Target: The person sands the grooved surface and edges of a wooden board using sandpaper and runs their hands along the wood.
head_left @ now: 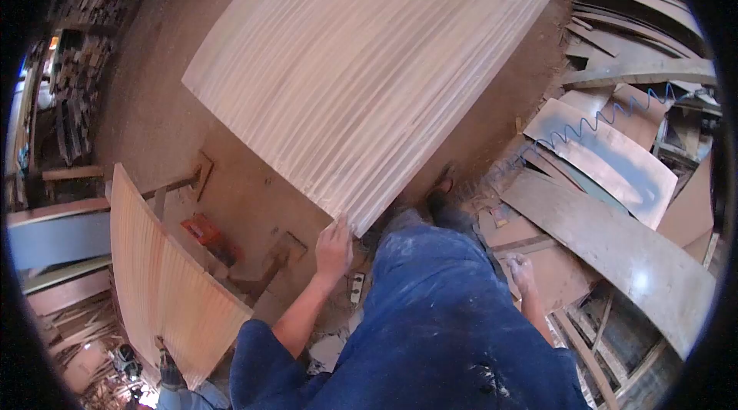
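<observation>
A large, pale wooden panel (361, 79) with long wavy grooves stretches away in front of me. At its near corner, my left hand (335, 250) has its fingers closed over the edge; the underside of that grip is hidden. My right hand (523, 272), whitened with dust, hangs at my right side with curled fingers and nothing visible in it. It is apart from the panel, nearest to the boards on the right.
Another grooved panel (165, 279) stands at left, with a co-worker's dark hand (167, 364) against it. Between the panels is a red object (206, 235). A power strip (357, 288) lies near my left arm. Stacked boards (600, 248) and a blue coiled hose (588, 121) occupy the right.
</observation>
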Available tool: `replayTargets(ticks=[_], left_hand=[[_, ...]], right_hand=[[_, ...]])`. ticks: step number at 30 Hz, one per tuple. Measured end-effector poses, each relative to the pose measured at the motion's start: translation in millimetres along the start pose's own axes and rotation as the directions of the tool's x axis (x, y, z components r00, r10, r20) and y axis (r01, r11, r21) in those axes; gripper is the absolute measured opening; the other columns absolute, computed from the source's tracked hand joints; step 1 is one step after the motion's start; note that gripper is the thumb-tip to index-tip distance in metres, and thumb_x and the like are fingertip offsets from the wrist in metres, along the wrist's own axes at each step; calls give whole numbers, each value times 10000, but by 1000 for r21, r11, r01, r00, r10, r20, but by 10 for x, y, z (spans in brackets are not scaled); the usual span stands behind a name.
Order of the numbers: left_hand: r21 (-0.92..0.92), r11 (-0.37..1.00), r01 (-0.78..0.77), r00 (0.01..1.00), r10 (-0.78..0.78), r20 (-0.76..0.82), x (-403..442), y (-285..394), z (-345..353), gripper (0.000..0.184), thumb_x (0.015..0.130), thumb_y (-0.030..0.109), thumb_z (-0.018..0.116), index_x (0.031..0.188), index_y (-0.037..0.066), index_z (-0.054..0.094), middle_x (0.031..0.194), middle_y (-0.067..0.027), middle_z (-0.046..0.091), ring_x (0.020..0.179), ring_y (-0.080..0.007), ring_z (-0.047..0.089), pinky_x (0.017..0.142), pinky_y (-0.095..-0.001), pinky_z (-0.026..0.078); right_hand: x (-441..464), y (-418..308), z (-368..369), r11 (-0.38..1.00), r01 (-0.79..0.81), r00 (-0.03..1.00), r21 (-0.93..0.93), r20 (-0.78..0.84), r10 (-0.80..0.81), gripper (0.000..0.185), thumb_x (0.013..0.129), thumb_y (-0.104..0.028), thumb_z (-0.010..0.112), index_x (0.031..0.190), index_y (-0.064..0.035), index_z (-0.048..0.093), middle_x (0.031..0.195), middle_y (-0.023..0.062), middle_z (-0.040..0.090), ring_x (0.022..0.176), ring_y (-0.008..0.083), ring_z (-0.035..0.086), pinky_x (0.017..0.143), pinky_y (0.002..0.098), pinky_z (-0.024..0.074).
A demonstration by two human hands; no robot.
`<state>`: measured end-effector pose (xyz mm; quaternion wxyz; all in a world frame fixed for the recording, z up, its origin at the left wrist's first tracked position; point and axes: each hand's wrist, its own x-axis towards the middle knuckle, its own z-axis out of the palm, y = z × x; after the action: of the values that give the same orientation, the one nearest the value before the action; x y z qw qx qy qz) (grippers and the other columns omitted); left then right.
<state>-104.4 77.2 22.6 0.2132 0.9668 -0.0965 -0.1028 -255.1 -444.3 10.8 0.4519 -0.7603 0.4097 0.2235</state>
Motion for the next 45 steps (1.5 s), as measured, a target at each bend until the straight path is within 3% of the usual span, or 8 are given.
replayTargets(ticks=[5, 16, 24, 27, 31, 37, 39, 45], left_hand=[[45, 989, -143, 983, 147, -111, -11, -34, 26, 235, 890, 108, 653, 1104, 13, 622, 1379, -195, 570, 1213, -362, 555, 1046, -494, 428], [-177, 971, -160, 979, 133, -153, 1211, 721, 442, 190, 898, 114, 609, 1038, -14, 605, 1443, -309, 467, 1349, -429, 444, 1114, -531, 374], [-344, 937, -64, 995, 32, -98, 2621, 1721, 848, 291, 882, 90, 531, 1139, -26, 600, 1504, -384, 331, 1420, -503, 316, 1190, -540, 271], [-222, 975, 20, 987, -55, -153, 2727, 1826, 714, 312, 917, 99, 505, 1188, -26, 597, 1540, -354, 301, 1414, -535, 308, 1163, -583, 295], [-209, 978, 8, 988, -41, -150, 2235, 1443, 679, 333, 915, 81, 489, 1203, -64, 574, 1543, -347, 303, 1441, -494, 300, 1178, -570, 280], [-153, 970, 189, 977, -202, -74, 878, 575, 332, 355, 906, 69, 551, 1233, -70, 542, 1501, -293, 411, 1384, -437, 419, 1161, -582, 296], [-265, 888, 376, 916, -400, -41, 421, 433, 155, 284, 943, 84, 546, 1184, -67, 553, 1459, -310, 452, 1345, -471, 447, 1138, -577, 339], [-156, 884, 441, 881, -459, -114, 15, 483, 176, 230, 971, 125, 550, 1117, -52, 566, 1420, -375, 442, 1329, -515, 438, 1136, -559, 356]], right_hand=[[124, -345, 113, 990, 42, 999, -135, 34, -37, 283, 910, -206, 650, 1032, 42, 710, 887, 61, 699, 844, 159, 631, 799, 305, 503], [324, -972, 238, 970, 143, 988, -199, 80, -130, 341, 917, -217, 668, 1108, 64, 697, 957, 100, 726, 907, 183, 666, 851, 320, 522], [157, -739, 265, 963, 145, 987, -228, 105, -124, 290, 931, -200, 666, 1083, 44, 704, 920, 52, 704, 846, 135, 621, 797, 308, 504], [90, -619, 112, 984, 62, 984, -169, 173, -32, 314, 921, -176, 666, 1130, 57, 688, 928, 68, 695, 838, 142, 615, 772, 309, 508], [195, -568, -41, 984, -5, 989, -180, 144, 32, 248, 931, -163, 656, 1079, 32, 699, 869, 30, 665, 780, 104, 569, 714, 273, 474], [749, -319, -393, 985, 29, 986, -171, 164, 0, 261, 936, -175, 656, 1082, 37, 696, 858, 37, 666, 787, 128, 583, 720, 291, 488], [790, -561, -377, 978, 84, 992, -193, 109, -64, 211, 943, -232, 672, 958, -23, 701, 821, -11, 634, 765, 94, 547, 710, 253, 431], [942, -1027, -300, 977, 95, 981, -193, 183, -59, 272, 939, -234, 680, 1068, 4, 710, 886, -2, 662, 781, 84, 564, 693, 234, 443]])
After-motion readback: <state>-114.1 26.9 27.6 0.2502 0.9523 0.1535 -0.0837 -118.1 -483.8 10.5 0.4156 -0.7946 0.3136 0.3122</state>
